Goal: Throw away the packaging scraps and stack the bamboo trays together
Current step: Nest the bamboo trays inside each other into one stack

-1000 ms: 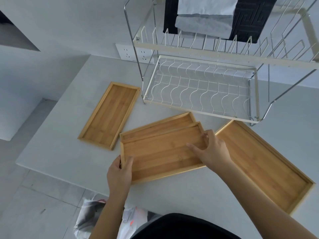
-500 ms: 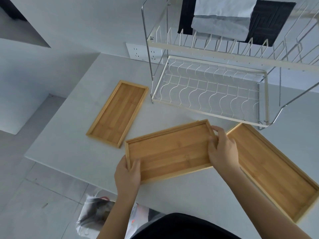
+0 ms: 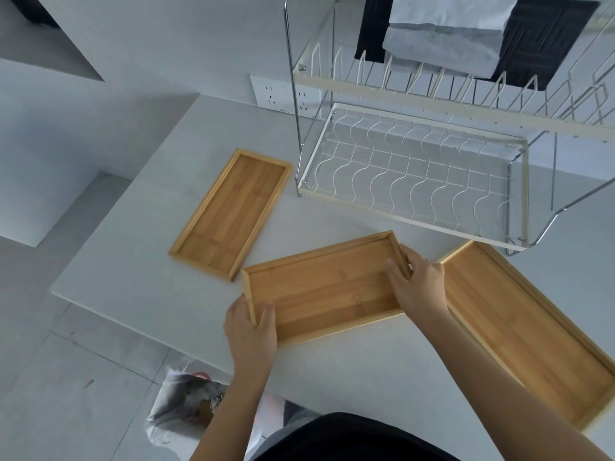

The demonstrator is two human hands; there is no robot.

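Bamboo, pale gold with long stripes: that is the middle tray [image 3: 319,287], held at both short ends. It lies on the white worktop [image 3: 166,294] with its long side running left to right, a bit tilted. The left hand [image 3: 250,324] has its grip clamped on the left end, thumb inside, fingers outside. The right hand [image 3: 417,282] has its grip clamped on the right end the same way.

The big tray [image 3: 525,331] lies just to the right, its near corner hidden behind the right hand, so that hand is nearer to it. Its long side runs slanted, away to the lower right. The small tray [image 3: 231,212] lies to the upper left, close but apart, nearer the left hand.

All three have low rims and flat floors. No scraps lie on the worktop. A bag [image 3: 186,407] sits on the floor below.
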